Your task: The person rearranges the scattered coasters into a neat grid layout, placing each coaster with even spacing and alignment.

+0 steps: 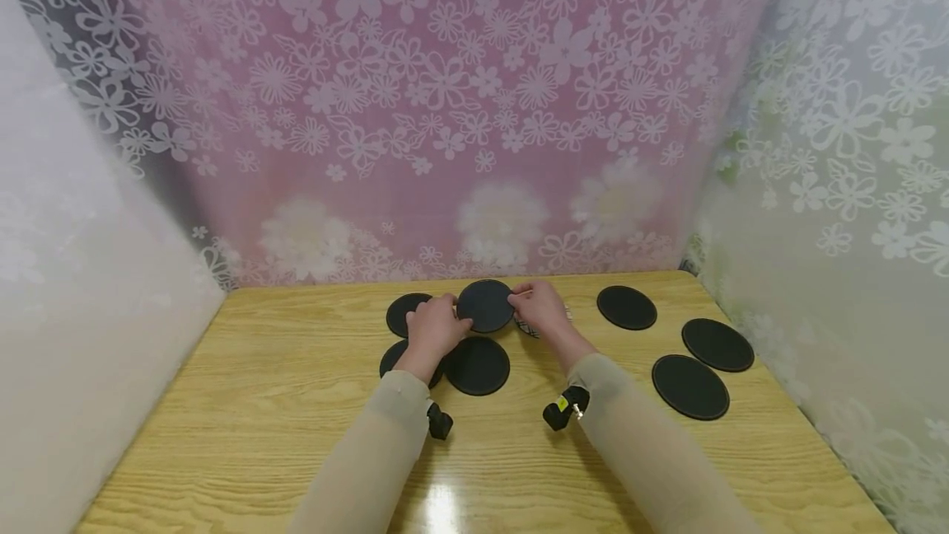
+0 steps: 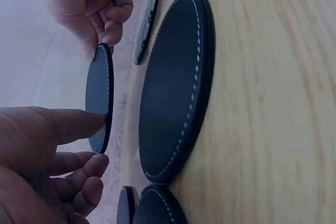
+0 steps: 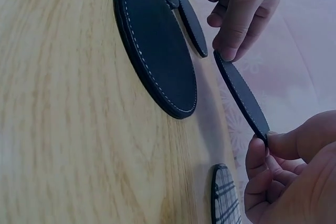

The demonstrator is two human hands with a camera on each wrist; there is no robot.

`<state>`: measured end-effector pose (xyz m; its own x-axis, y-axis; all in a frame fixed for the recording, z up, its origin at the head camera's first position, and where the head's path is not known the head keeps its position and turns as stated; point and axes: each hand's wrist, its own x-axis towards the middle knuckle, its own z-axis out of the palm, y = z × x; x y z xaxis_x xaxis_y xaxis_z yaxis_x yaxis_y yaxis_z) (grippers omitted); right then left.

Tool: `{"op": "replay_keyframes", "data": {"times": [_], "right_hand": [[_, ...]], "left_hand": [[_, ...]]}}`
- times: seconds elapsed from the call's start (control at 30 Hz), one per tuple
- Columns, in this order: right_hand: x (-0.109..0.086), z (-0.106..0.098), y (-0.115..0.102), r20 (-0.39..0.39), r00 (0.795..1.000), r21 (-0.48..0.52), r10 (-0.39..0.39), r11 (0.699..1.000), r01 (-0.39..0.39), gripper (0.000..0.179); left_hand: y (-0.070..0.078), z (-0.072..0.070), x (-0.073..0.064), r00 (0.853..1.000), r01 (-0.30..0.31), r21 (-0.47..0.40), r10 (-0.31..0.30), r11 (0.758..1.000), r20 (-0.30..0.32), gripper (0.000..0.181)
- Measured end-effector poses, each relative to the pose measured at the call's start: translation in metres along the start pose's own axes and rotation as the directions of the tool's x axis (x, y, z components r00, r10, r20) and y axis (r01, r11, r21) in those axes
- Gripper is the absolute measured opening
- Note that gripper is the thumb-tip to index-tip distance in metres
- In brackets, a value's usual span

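Note:
Between both hands a round black coaster (image 1: 485, 306) with white edge stitching is held above the table. My left hand (image 1: 434, 325) pinches its left edge with thumb and fingers; my right hand (image 1: 540, 304) pinches the right edge. In the left wrist view the coaster (image 2: 98, 98) stands apart from the wood. Below it lies a black coaster (image 1: 478, 366), with another black coaster (image 1: 395, 359) partly behind the left wrist. A further black coaster (image 1: 404, 313) sits left of the left hand. Under the right hand lies a plaid-patterned coaster (image 3: 226, 195), mostly hidden in the head view.
On the right of the wooden table (image 1: 296, 435) lie three more black coasters: one at the back (image 1: 626, 307), one near the right edge (image 1: 717, 344), and one in front (image 1: 690, 386). Floral cloth (image 1: 445, 105) hangs behind and at both sides.

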<state>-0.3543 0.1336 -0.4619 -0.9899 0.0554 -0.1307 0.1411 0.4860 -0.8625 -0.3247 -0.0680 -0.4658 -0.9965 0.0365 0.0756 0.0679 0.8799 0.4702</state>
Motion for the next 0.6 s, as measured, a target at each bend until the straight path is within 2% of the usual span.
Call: {"op": "replay_keyframes", "data": {"times": [0.27, 0.6], "right_hand": [[0.013, 0.012, -0.001, 0.011, 0.999, -0.036, 0.035, 0.999, -0.035, 0.02], [0.015, 0.023, 0.0, -0.018, 0.998, -0.199, -0.052, 0.979, 0.047, 0.021]], "left_hand": [[-0.006, 0.0, 0.001, 0.999, 0.04, 0.048, -0.039, 0.998, -0.023, 0.053], [-0.011, 0.001, 0.0, 0.997, 0.074, 0.078, -0.075, 0.994, 0.007, 0.052]]}}
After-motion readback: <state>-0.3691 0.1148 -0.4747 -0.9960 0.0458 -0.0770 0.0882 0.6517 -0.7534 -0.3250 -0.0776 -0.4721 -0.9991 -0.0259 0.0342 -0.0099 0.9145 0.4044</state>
